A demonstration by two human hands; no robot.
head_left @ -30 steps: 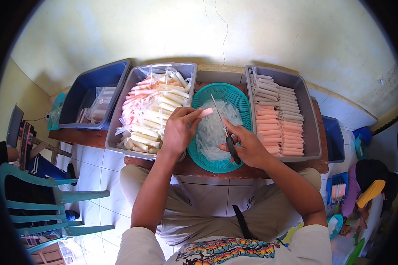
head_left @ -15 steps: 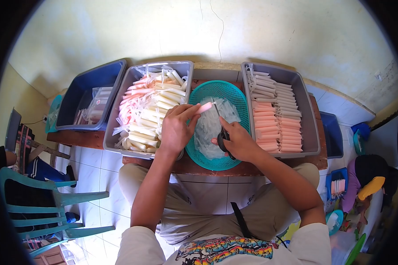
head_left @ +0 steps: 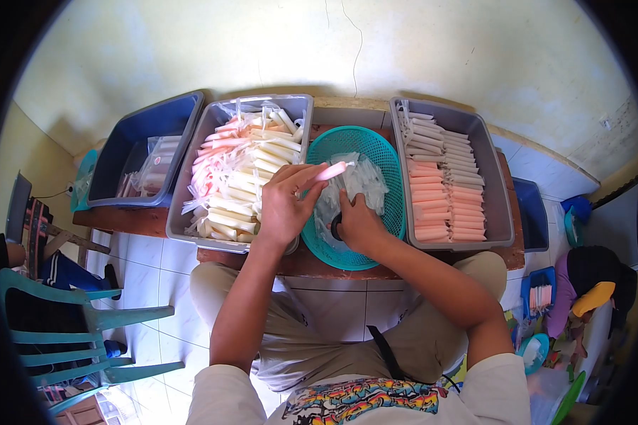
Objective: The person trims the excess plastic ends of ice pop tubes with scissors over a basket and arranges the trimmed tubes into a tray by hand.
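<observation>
L grip point(head_left: 283, 202) clamped on pink tube point(head_left: 332, 171), R grip point(head_left: 362, 224) clamped on scissors point(head_left: 334, 228) nearby: prob. trim step, next move needs steady hold.

Pale yellow plastered wall point(head_left: 191, 49), finely cracked. White tiled floor point(head_left: 174, 294). Teal slatted plastic chair point(head_left: 58, 336), at left. Seated person in dark blue trousers point(head_left: 67, 278), behind the chair, partly hidden. Second person in purple sleeve point(head_left: 560, 301) and black garment point(head_left: 590, 265), at far right, bent forward.
</observation>
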